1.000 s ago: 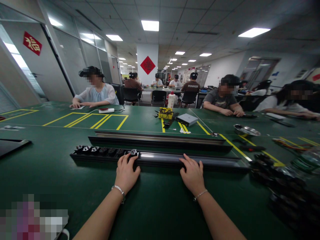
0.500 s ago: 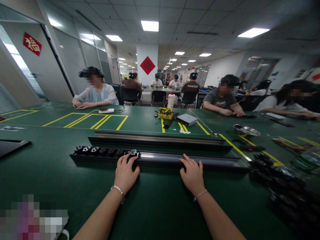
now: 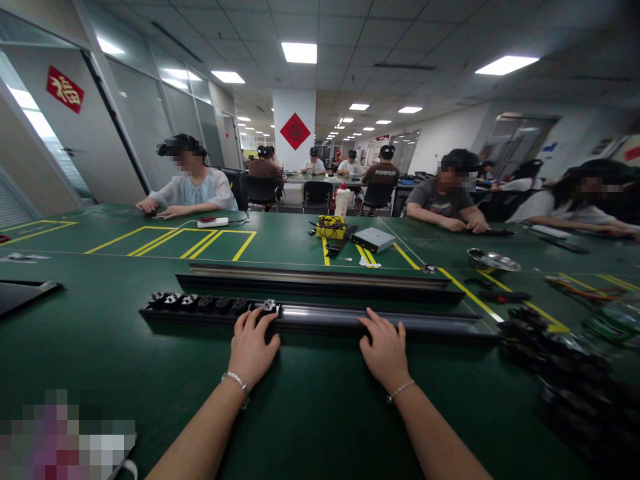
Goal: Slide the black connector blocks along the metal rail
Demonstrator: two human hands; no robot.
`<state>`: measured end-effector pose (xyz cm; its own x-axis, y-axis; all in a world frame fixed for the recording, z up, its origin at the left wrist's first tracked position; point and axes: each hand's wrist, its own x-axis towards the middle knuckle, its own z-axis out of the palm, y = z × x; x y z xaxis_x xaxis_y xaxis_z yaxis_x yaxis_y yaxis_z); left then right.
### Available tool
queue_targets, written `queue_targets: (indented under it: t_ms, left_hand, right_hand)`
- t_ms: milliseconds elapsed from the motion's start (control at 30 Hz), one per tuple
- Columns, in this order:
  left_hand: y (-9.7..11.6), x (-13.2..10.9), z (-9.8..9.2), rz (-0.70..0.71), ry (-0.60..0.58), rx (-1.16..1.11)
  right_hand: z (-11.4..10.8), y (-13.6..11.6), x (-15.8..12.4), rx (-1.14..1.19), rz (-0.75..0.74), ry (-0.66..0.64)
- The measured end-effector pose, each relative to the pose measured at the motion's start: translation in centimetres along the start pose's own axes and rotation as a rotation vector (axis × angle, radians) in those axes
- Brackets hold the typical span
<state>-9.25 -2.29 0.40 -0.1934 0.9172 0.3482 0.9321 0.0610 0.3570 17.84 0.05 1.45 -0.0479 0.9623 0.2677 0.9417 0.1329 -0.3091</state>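
From the head view, my left hand (image 3: 253, 350) rests flat on the long black rail (image 3: 320, 319), fingers spread by its last insert (image 3: 269, 306); my right hand (image 3: 386, 350) likewise, gripping nothing. An uneven push could skid the rail across the counter (image 3: 100, 347).

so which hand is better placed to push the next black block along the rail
Left, probably. The left hand has its fingertips at the last block in the row sitting in the near rail. The right hand rests further along on the bare stretch, away from the blocks.
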Motion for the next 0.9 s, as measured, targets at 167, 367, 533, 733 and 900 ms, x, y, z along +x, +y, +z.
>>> queue_targets:
  t_ms: [167, 367, 533, 733, 900]
  left_hand:
    - [-0.05, 0.03, 0.04, 0.001, -0.002, 0.002]
    - [0.02, -0.03, -0.10, 0.007, 0.005, 0.000]
    - [0.08, -0.01, -0.12, 0.009, 0.004, 0.001]
    - [0.12, -0.03, -0.17, 0.004, 0.002, 0.001]
    - [-0.01, -0.03, -0.06, 0.008, -0.007, -0.001]
  right_hand:
    - [0.02, -0.02, -0.03, -0.005, -0.003, -0.002]
    - [0.14, 0.07, -0.02, -0.002, -0.002, 0.010]
    - [0.20, 0.11, -0.03, 0.001, -0.004, 0.017]
    - [0.01, -0.02, -0.02, 0.001, -0.005, 0.016]
    - [-0.07, -0.04, 0.02, -0.003, 0.001, 0.001]
